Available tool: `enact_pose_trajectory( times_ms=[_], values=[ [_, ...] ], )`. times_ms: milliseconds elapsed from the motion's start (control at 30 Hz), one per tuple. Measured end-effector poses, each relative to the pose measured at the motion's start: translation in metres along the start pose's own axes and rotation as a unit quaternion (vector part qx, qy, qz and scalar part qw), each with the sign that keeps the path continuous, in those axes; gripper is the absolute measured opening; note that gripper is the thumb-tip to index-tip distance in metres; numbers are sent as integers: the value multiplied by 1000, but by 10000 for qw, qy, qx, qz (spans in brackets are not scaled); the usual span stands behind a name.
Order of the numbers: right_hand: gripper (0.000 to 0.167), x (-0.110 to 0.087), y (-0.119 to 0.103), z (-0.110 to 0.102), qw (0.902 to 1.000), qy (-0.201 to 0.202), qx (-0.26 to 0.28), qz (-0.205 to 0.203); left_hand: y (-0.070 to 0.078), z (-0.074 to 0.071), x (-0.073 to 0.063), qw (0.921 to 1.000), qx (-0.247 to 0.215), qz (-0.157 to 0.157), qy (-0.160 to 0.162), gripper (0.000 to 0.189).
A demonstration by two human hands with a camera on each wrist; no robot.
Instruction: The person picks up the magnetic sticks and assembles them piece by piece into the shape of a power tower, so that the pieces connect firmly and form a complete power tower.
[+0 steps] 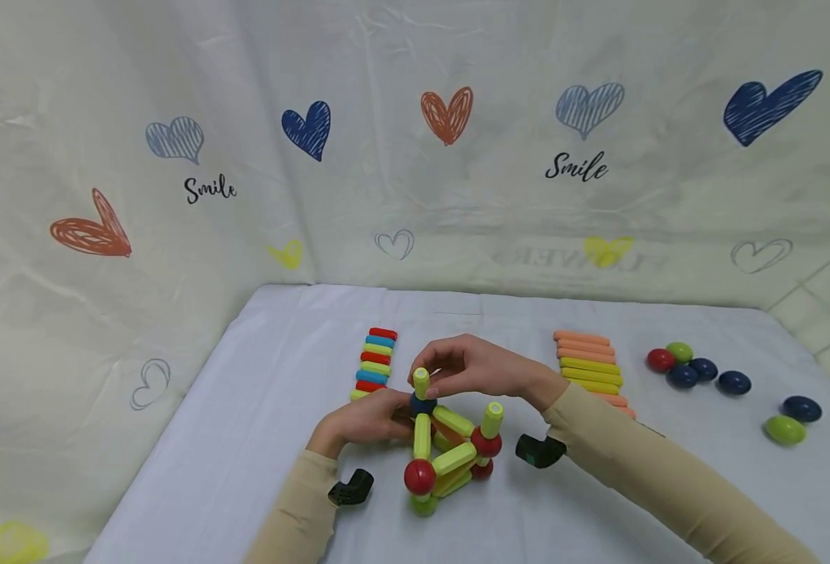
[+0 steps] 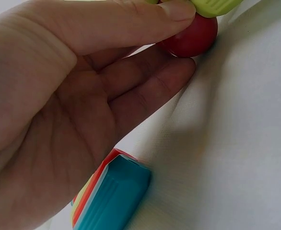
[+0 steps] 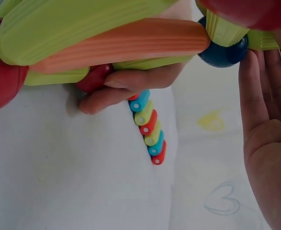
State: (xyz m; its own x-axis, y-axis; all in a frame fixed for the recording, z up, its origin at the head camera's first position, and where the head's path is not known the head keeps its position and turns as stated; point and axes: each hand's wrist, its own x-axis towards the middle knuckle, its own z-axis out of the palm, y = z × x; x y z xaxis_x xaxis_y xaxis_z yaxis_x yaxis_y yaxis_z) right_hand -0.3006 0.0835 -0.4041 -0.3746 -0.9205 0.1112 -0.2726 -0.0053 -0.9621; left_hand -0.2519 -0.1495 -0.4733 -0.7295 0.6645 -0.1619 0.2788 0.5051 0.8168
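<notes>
At the lower centre of the head view, a model of sticks and balls (image 1: 455,460) stands on a white worktop (image 1: 203,470). A sideways push on the upright green stick (image 1: 421,382) could probably tip the blue ball (image 1: 424,403) beneath it and loosen neighbouring joints. If the hold low on the model slipped, the whole piece might twist. The left hand also lies close to the row of short sticks (image 1: 375,357), so a backward shift could scatter them.

The left hand (image 1: 373,417) reaches in from lower left, palm sideways, its thumb and fingers pinching a low red ball (image 2: 192,38) at the model's back. The right hand (image 1: 481,366) arches over from the right, fingers bent, thumb and fingertips pinching around the blue ball at the stick's foot; how much they also hold the stick is unclear.
</notes>
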Motion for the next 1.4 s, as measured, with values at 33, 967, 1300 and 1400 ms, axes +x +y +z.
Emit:
enact_pose_trajectory(
  times_ms=[33, 967, 1300, 1400],
  values=[
    [23, 0, 0, -1, 10000, -33, -7, -3, 0, 0, 0, 10000, 1, 5, -2, 29],
    [43, 86, 82, -35, 9497, 1073, -2231, 1917, -3, 0, 4, 9999, -59, 17, -101, 27],
    [38, 90, 83, -32, 9303, 1044, -2840, 2072, -3, 0, 4, 9998, -138, 69, -126, 28],
    [32, 87, 82, -33, 9242, 1346, -2869, 2131, -4, 1, 4, 9997, -163, 111, -138, 29]
  ],
)
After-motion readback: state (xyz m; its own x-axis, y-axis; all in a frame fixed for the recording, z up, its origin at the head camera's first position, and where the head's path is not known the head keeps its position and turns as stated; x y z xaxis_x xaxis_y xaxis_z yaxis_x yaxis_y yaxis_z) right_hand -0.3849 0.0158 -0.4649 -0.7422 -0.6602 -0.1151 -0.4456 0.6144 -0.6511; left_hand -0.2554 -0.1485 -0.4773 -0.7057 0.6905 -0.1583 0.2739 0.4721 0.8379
